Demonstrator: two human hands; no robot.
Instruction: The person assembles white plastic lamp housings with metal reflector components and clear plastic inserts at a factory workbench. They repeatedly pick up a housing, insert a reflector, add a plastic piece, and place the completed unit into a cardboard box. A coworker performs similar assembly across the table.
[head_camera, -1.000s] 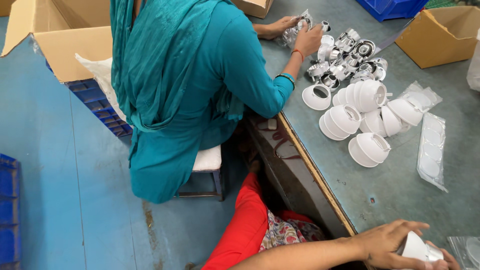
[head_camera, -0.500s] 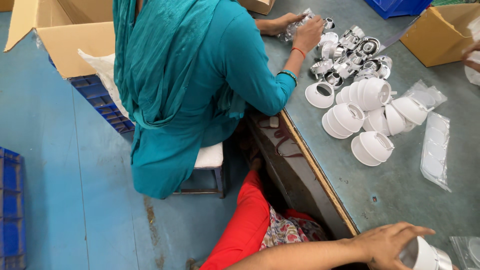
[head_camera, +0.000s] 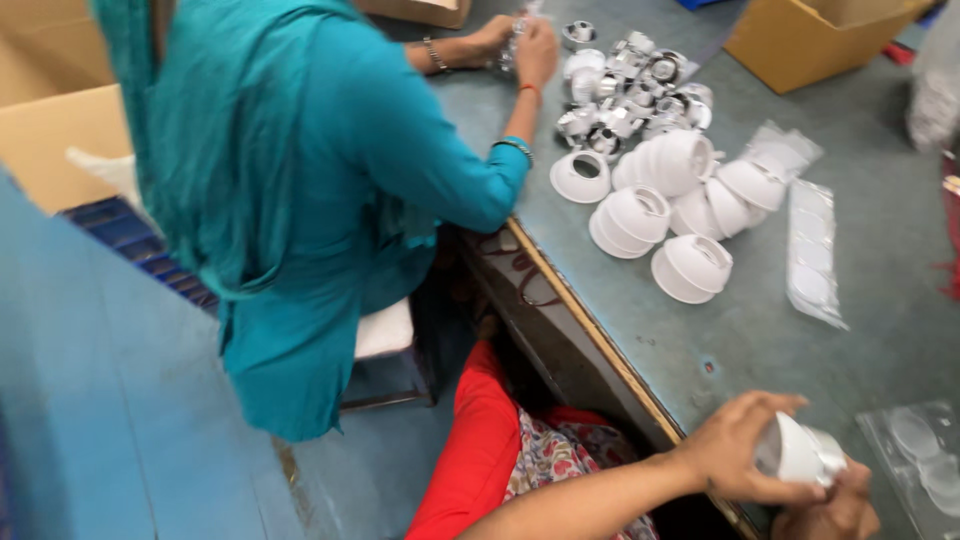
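At the bottom right, my left hand (head_camera: 735, 455) grips a white cup-shaped plastic housing (head_camera: 800, 452) from above, fingers curled over its rim. Just below it, my right hand (head_camera: 830, 512) holds the same housing from beneath; only its knuckles show at the frame's edge. The hands sit over the near edge of the grey-green table (head_camera: 760, 330). A clear plastic blister tray (head_camera: 920, 450) lies just right of them.
A co-worker in teal (head_camera: 300, 180) sits at the table's left side, their hands (head_camera: 520, 45) on shiny metal parts (head_camera: 630, 90). Several white housings (head_camera: 670, 200) are stacked mid-table beside clear blister trays (head_camera: 815, 250). Cardboard boxes (head_camera: 810, 40) stand at the back, a blue crate (head_camera: 150, 250) on the floor.
My left hand has lifted the white housing and turned it. My right hand has come in underneath it. The co-worker's hands stay at the metal parts.
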